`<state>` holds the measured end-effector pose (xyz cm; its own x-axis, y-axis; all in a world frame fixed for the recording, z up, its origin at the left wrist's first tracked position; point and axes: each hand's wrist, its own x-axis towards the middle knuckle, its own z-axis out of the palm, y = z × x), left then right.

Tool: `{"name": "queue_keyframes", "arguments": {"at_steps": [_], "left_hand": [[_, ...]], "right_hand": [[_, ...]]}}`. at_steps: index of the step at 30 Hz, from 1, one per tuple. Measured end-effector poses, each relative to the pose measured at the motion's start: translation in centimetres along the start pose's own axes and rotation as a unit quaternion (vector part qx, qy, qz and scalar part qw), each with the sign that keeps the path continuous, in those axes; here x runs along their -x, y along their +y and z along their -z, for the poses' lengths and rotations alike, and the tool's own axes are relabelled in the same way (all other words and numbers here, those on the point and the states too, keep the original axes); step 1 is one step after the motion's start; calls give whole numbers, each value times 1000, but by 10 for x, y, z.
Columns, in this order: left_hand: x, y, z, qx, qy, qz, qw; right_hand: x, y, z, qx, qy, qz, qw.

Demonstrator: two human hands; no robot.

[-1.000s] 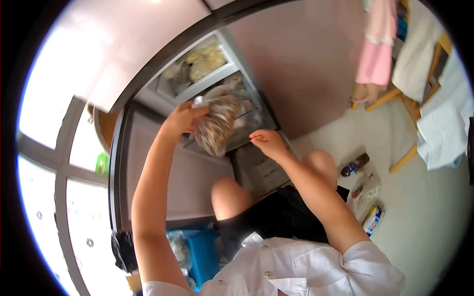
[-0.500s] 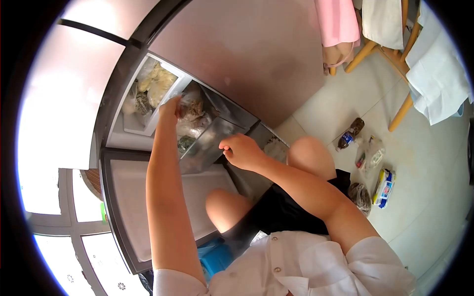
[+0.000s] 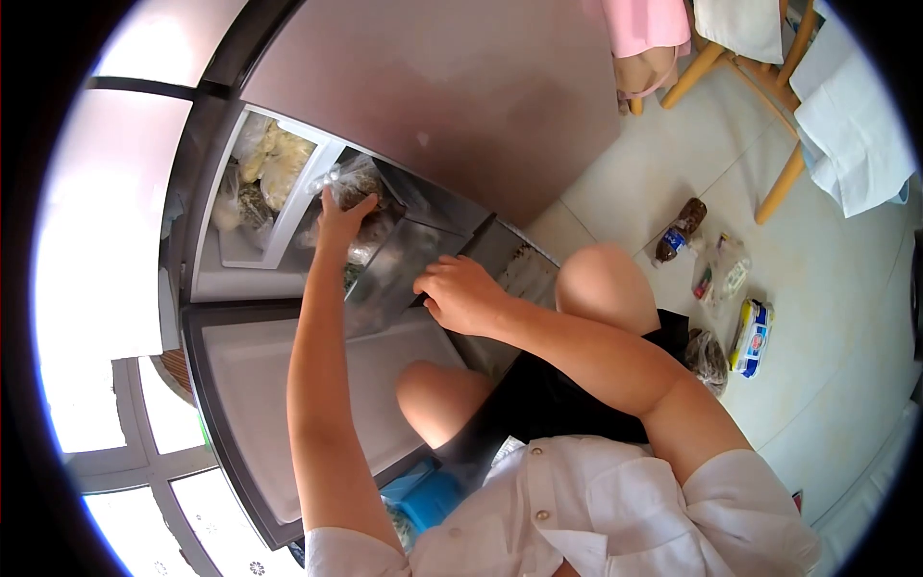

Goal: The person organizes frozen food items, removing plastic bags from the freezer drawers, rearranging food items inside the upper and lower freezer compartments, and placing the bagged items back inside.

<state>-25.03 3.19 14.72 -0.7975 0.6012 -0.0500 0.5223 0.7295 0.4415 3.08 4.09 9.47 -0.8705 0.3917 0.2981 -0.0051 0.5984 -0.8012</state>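
An open freezer drawer [image 3: 392, 274] with a see-through front holds several plastic bags of food. My left hand [image 3: 343, 223] is inside it, thumb and fingers spread around a clear plastic bag [image 3: 354, 179] of dark contents. Part of that grip is hidden from above. At the drawer's front, my right hand [image 3: 463, 296] has its fingers curled; what they hold, if anything, is hidden. Beside the drawer, a white-framed compartment [image 3: 300, 207] contains bags of pale yellow food [image 3: 282, 168].
The freezer door [image 3: 317, 385] stands open at left. On the tiled floor at right lie a dark-filled bottle [image 3: 681, 231], a clear bag [image 3: 723, 269], a wipes pack [image 3: 752, 337] and a dark bag [image 3: 707, 363]. A wooden chair [image 3: 692, 75] stands beyond; a blue container [image 3: 431, 498] is below.
My left hand has moved from the white frame's edge onto the clear bag, its fingers spreading around it. My right hand stays near the drawer front. The whole view has shifted slightly.
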Motion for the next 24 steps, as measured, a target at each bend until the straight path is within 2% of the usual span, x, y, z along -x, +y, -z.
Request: {"name": "queue_keyframes", "arguments": {"at_steps": [3, 6, 12, 15, 18, 19, 22, 24], "left_hand": [[16, 11, -18, -175, 74, -71, 979], [20, 26, -10, -242, 60, -95, 964], [-3, 31, -36, -292, 45, -3, 955], [-13, 31, -46, -335, 51, 7, 941], [-21, 38, -17, -304, -102, -9, 947], [-25, 38, -1, -293, -156, -45, 942], [-13, 36, 3, -300, -44, -53, 951], [0, 42, -9, -242, -33, -6, 970]], "right_hand": [[0, 4, -10, -17, 53, 36, 998], [0, 5, -13, -6, 50, 39, 998], [0, 3, -13, 17, 10, 29, 999], [0, 3, -13, 14, 14, 27, 999], [1, 4, -9, 20, 1, 29, 999], [0, 4, -7, 21, 2, 28, 999], [-2, 3, -4, 19, -2, 31, 999], [-3, 2, -2, 24, -8, 27, 999]]}}
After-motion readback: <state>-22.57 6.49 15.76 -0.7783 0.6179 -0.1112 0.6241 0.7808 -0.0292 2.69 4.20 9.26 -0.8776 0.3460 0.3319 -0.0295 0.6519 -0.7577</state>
